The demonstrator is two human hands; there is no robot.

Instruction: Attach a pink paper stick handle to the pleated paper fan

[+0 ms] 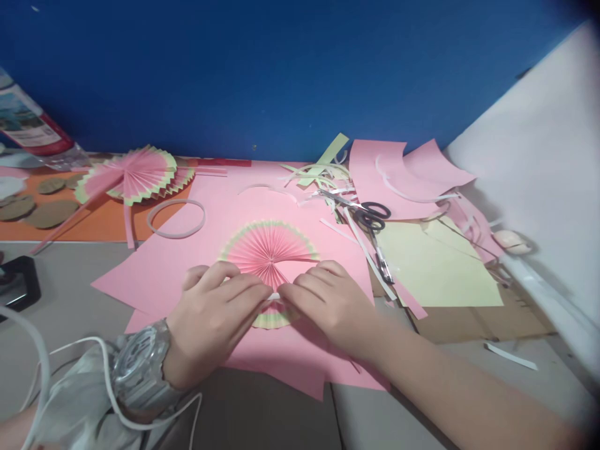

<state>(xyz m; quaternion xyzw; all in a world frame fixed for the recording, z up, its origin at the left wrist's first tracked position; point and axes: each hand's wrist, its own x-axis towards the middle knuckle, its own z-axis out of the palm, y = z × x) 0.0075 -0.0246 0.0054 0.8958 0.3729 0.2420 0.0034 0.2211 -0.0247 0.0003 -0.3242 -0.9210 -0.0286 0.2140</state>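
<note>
Fingers [268,290] of two hands hold one pleated fan [269,240].

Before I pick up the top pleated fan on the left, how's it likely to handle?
The top pleated fan should feel light, since it looks like thin folded paper. Its raised pleats could crush if squeezed. The long pink strips jutting from it may flop or snag.
</note>
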